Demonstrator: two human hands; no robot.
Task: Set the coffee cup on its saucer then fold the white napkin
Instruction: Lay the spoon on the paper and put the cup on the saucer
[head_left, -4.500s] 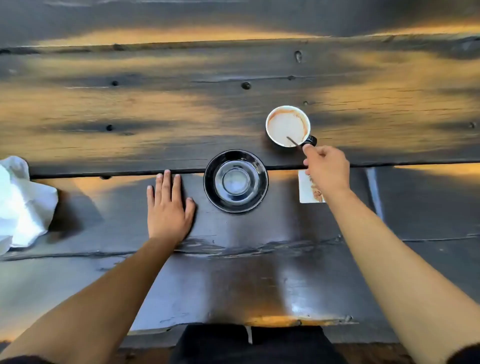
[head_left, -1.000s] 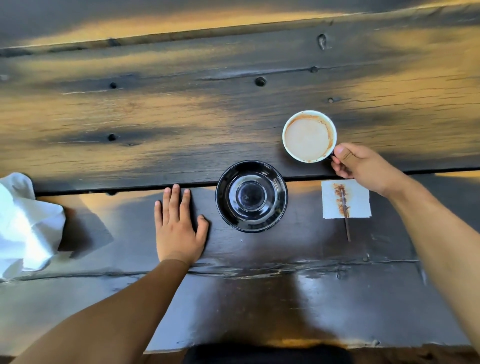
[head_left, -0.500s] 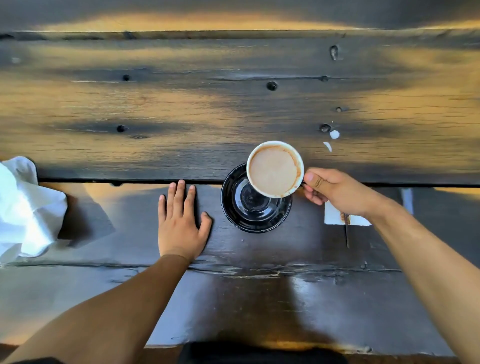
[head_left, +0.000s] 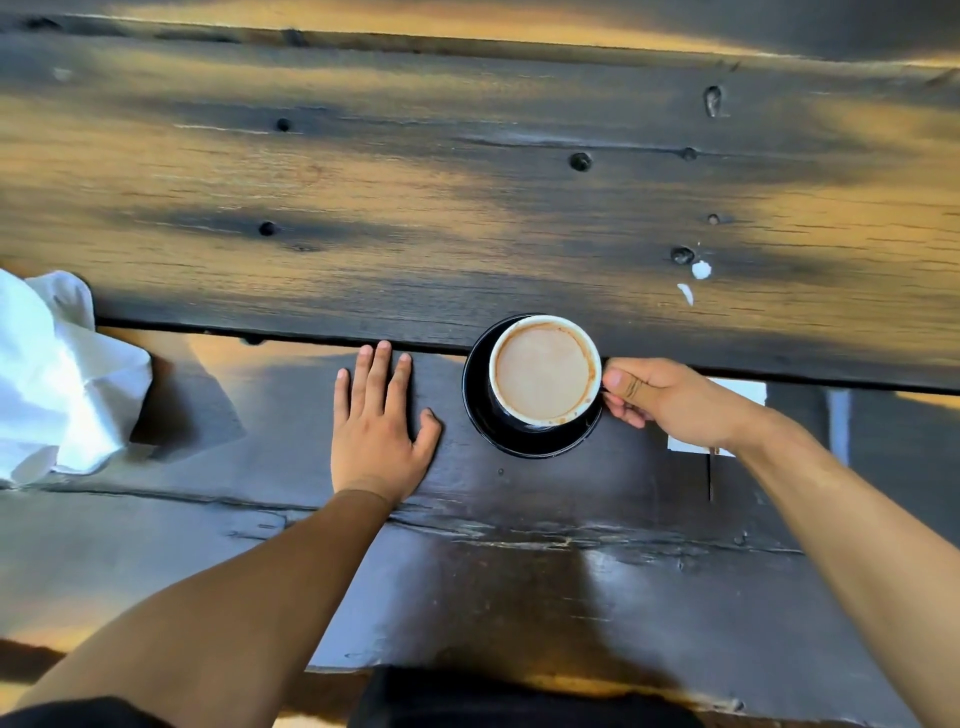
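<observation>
The dark wooden table (head_left: 467, 197) now shows 2 white drops (head_left: 701, 270) where the cup stood. The crumpled white napkin (head_left: 57, 374) lies unchanged at the left. The black saucer (head_left: 524, 441) now carries the coffee cup (head_left: 544, 370); the right hand (head_left: 670, 400) still pinches its handle, while the left hand (head_left: 376, 421) stays flat, fingers straight.

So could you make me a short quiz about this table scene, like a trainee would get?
1. True or false: the left hand lies flat on the table.
2. What does the right hand grip? A. white napkin B. coffee cup C. saucer
3. Fill in: the white napkin lies crumpled at the table's far ____ edge.

Key:
1. True.
2. B: it holds the coffee cup by its handle, over the saucer.
3. Left.
</observation>
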